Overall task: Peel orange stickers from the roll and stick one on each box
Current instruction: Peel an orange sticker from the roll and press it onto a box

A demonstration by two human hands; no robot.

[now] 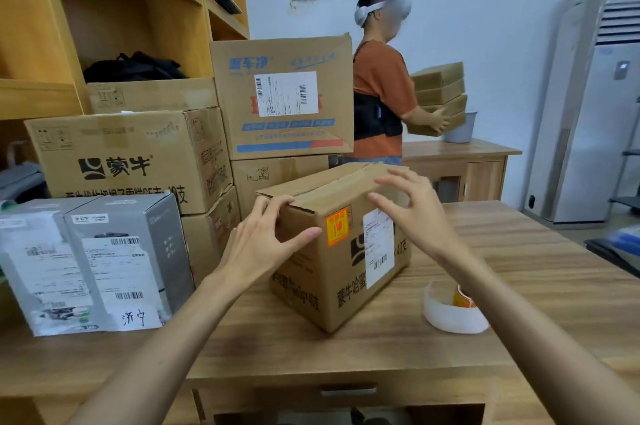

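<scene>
A brown cardboard box [311, 269] stands on the wooden table [519, 269], one corner turned toward me. An orange sticker [337, 226] sits on its near face beside a white shipping label [378, 248]. My left hand [263, 234] touches the box's left top corner, fingers straight, thumb along the side. My right hand [412, 206] hovers by the right top edge with fingers spread and holds nothing. The sticker roll [453, 310], white backing with an orange sticker showing, lies on the table to the box's right, partly behind my right forearm.
Two grey boxes [97, 262] with labels stand at the left. Larger cardboard boxes [138, 154] are stacked behind, in front of a wooden shelf [41, 44]. A person in an orange shirt [381, 85] carries flat boxes at the back. A tall air conditioner [602, 113] stands at right.
</scene>
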